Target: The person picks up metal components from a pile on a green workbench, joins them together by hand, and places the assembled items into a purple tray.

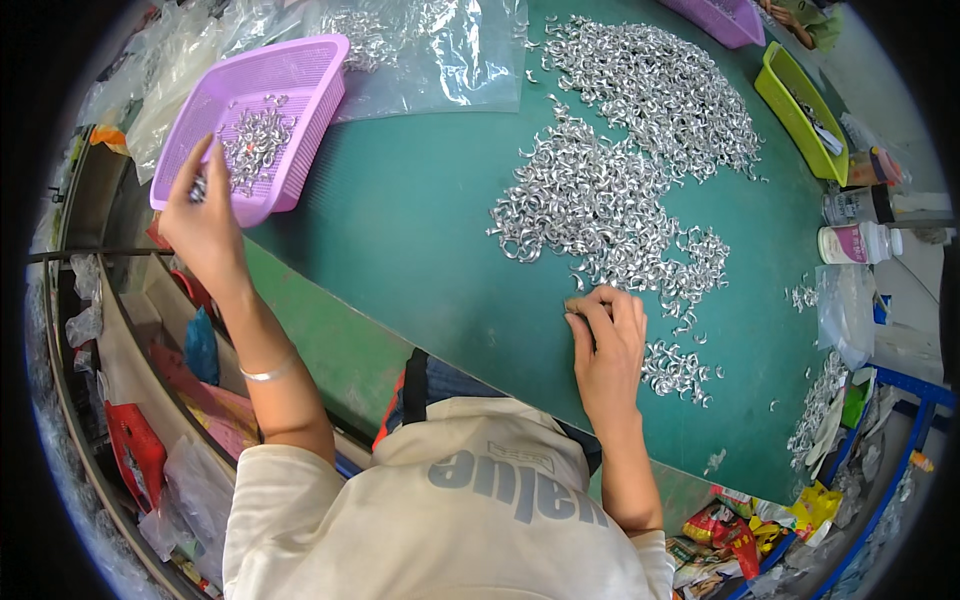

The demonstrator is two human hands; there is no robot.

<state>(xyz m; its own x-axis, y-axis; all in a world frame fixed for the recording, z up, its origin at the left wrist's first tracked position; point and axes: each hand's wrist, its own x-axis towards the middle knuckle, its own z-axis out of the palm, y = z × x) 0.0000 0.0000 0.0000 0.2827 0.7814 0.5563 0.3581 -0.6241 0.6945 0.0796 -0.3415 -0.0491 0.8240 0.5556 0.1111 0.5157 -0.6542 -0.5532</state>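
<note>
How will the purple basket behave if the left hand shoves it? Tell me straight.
The purple basket looks like thin mesh plastic with few metal pieces inside, so it probably slides easily on the green table. It overhangs the table edge near the left hand, so it may tip.

Even, bright light, probably from overhead; shadows soft and short. Glare on the clear plastic bags [430,50] and glints across the metal pieces [620,180]. Strong fisheye bending toward the rim, black corners. Centre sharp; edge clutter smeared and hard to read.
</note>
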